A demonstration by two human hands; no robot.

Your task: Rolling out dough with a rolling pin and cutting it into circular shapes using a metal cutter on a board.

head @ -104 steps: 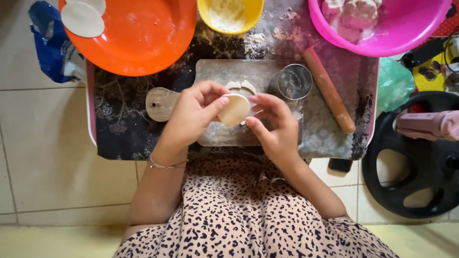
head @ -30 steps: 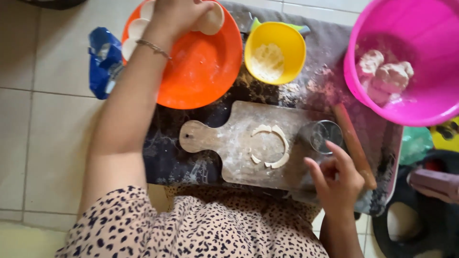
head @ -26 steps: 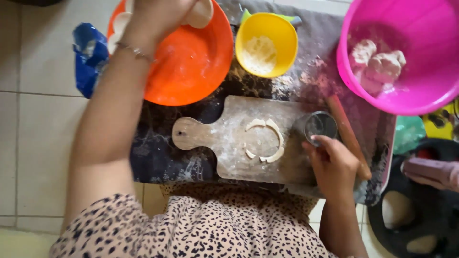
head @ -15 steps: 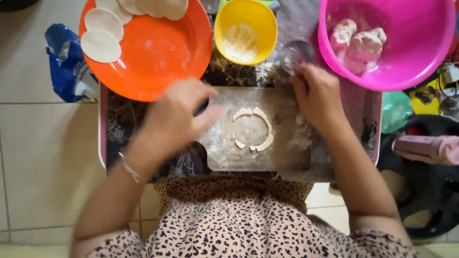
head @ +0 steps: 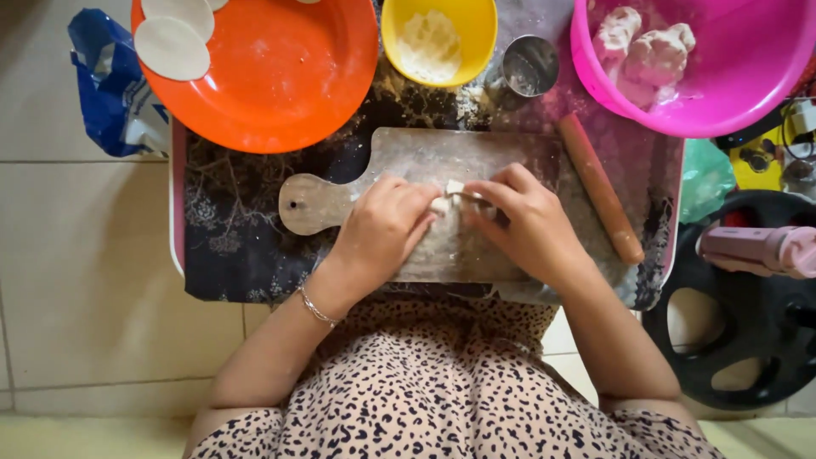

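Overhead view in soft, even daylight; colours are bright and saturated. Shadows are faint and diffuse, gathering under the left hand (head: 387, 234) and right hand (head: 527, 225) on the floured wooden board (head: 510, 161). Mild glare sits on the pink bowl (head: 722, 93) rim. Focus is sharp centrally; slight softening and wide-angle stretch appear toward the frame edges.

orange plate (head: 280, 85) | yellow bowl (head: 439, 38) | pink basin (head: 722, 76) | rolling pin (head: 599, 187)

Two hands (head: 387, 234) (head: 531, 225) – one board (head: 510, 161), one rolling pin (head: 599, 189), one metal cup (head: 529, 65). Three bowls: orange (head: 280, 76), yellow (head: 438, 42), pink (head: 705, 93). Two dough discs (head: 172, 48) (head: 178, 11) fully visible – two lumps (head: 659, 55) (head: 616, 30).
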